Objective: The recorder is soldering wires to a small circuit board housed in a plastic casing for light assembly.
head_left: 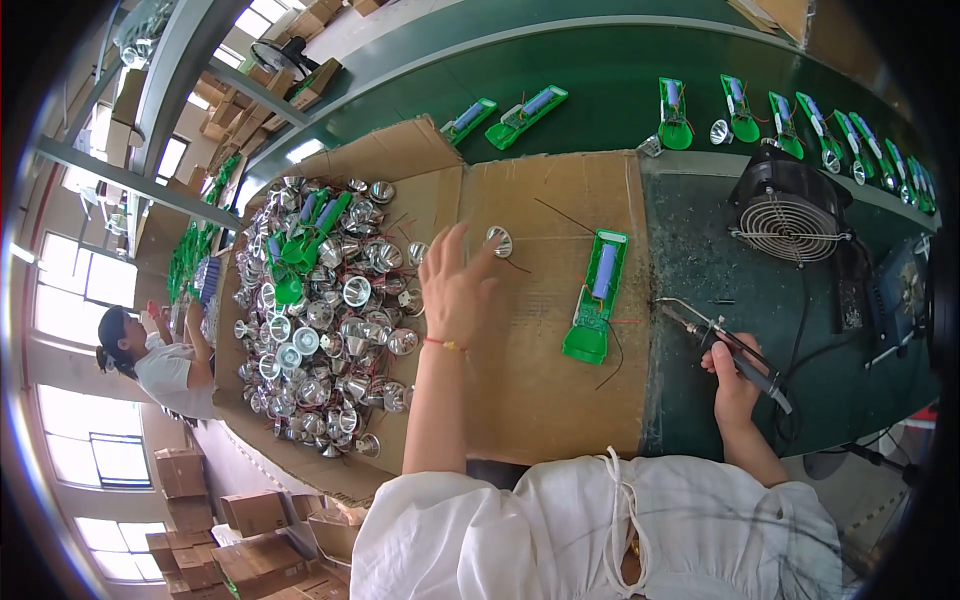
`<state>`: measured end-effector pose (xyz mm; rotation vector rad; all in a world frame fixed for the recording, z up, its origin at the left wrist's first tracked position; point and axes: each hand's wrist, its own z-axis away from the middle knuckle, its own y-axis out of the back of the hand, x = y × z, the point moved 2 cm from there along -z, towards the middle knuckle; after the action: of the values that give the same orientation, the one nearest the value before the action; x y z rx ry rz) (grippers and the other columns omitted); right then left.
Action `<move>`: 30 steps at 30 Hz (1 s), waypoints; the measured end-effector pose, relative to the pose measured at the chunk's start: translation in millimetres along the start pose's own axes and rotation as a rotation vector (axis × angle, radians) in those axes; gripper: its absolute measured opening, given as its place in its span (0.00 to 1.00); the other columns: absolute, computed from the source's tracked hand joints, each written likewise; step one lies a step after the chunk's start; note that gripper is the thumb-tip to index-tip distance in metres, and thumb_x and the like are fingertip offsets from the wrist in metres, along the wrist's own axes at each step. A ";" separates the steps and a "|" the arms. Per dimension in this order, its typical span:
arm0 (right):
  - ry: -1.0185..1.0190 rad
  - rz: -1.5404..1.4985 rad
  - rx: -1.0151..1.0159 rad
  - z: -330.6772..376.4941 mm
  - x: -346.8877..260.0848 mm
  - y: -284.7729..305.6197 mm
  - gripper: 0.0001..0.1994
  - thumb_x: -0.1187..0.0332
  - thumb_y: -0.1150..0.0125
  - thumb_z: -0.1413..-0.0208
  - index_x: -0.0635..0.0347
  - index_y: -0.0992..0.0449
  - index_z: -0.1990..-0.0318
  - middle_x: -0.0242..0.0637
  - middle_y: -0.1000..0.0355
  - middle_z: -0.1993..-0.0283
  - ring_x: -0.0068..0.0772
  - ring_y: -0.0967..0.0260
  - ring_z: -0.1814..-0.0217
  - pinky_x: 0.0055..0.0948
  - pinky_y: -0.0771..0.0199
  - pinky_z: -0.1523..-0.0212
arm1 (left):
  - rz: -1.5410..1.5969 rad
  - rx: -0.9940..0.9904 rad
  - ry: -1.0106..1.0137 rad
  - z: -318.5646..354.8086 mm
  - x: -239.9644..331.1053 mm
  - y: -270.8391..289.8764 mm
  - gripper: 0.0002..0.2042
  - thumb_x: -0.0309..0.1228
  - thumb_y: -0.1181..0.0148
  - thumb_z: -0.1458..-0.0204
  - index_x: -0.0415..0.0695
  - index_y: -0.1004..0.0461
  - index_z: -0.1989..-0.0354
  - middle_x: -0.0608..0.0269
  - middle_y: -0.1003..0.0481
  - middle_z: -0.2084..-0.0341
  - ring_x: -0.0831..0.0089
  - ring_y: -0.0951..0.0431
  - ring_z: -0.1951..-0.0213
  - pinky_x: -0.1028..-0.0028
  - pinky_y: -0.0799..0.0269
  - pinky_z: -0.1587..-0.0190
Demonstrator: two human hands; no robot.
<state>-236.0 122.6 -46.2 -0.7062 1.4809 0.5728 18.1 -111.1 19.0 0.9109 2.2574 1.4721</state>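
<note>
1. The left hand [455,285] is held open with fingers spread above the cardboard sheet [540,380], nothing gripped, beside a silver reflector cup [499,241] near the sheet's far edge.
2. A soldering iron [735,352] is gripped in the closed right hand [733,385], its tip apparently kept clear of the green torch half [597,295] at the cardboard's right edge.
3. A heap of reflector cups [320,320] is piled at the left edge, within reach.

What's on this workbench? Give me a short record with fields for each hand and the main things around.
Left hand: raised, open, fingertips at a silver reflector cup
Right hand: grips a soldering iron
Centre: green torch body on cardboard sheet
Left: pile of reflector cups
Right: small black fan
Back: green conveyor belt carrying more torch bodies
</note>
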 end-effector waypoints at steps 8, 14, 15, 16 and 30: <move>-0.013 -0.012 0.007 4.5 -6.2 -3.3 0.07 0.72 0.43 0.48 0.67 0.30 0.66 0.35 0.30 0.75 0.20 0.33 0.75 0.19 0.31 0.73 | 0.286 -0.049 -0.066 -7.2 3.1 -24.9 0.04 0.30 0.37 0.58 0.49 0.21 0.72 0.66 0.24 0.71 0.63 0.27 0.57 0.64 0.36 0.51; 0.065 0.026 -0.144 11.3 -22.2 -13.3 0.09 0.70 0.39 0.51 0.67 0.29 0.66 0.35 0.29 0.75 0.20 0.33 0.75 0.20 0.32 0.73 | 1.092 -0.425 0.697 43.5 57.0 13.1 0.04 0.25 0.40 0.53 0.36 0.23 0.73 0.63 0.23 0.77 0.80 0.25 0.73 0.79 0.30 0.70; 0.136 0.089 -0.189 10.3 -28.0 -19.5 0.09 0.70 0.39 0.52 0.67 0.29 0.67 0.35 0.29 0.76 0.20 0.32 0.76 0.20 0.32 0.74 | 1.186 -0.461 0.733 48.8 58.5 13.7 0.05 0.24 0.41 0.52 0.35 0.24 0.72 0.63 0.23 0.76 0.83 0.26 0.74 0.82 0.31 0.71; 0.208 0.149 -0.239 7.2 -33.0 -28.0 0.09 0.70 0.38 0.53 0.67 0.28 0.67 0.34 0.29 0.77 0.19 0.32 0.76 0.20 0.33 0.75 | 1.151 -0.424 0.741 51.9 60.0 9.9 0.05 0.26 0.40 0.52 0.36 0.23 0.72 0.63 0.23 0.77 0.81 0.26 0.75 0.81 0.31 0.71; 0.173 0.159 -0.265 10.5 -31.4 -52.8 0.08 0.70 0.40 0.51 0.66 0.30 0.70 0.34 0.29 0.77 0.19 0.34 0.78 0.19 0.34 0.77 | 0.796 -0.418 0.393 52.3 73.9 -10.3 0.04 0.28 0.37 0.58 0.41 0.23 0.75 0.62 0.31 0.74 0.70 0.30 0.73 0.73 0.34 0.71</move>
<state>-191.2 96.8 -11.5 -0.8650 1.6491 0.8589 -12.2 -28.9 -6.0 1.5768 1.7286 2.5248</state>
